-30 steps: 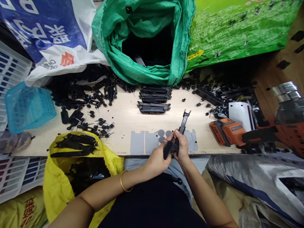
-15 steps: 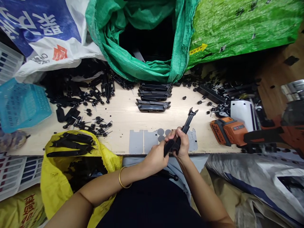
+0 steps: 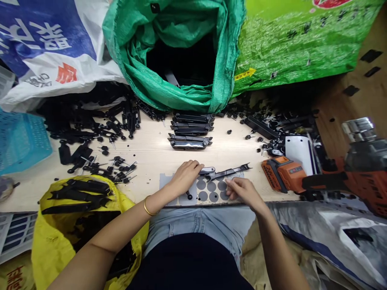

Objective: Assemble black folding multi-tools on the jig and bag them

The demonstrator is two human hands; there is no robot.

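On the table lies a black hinged bracket, its forked end pointing right. My left hand lies palm down over the bracket's left end, its fingers closed around it; most of the grip is hidden. Below that palm a black ball-ended piece sticks out. My right hand is just right of a sheet of grey round pads, thumb and fingers pinched together; anything between them is too small to make out. A grey rectangular sheet is partly under my left forearm.
Several similar folded brackets are stacked beyond my hands. Loose black knobs with metal pins lie at left, behind a yellow sack. A green sack stands at the back. An orange cordless power tool lies at right.
The bracket has come down from both hands onto the table and now points right. My left hand moved left over its end; my right hand let go and shifted right beside the grey pads.
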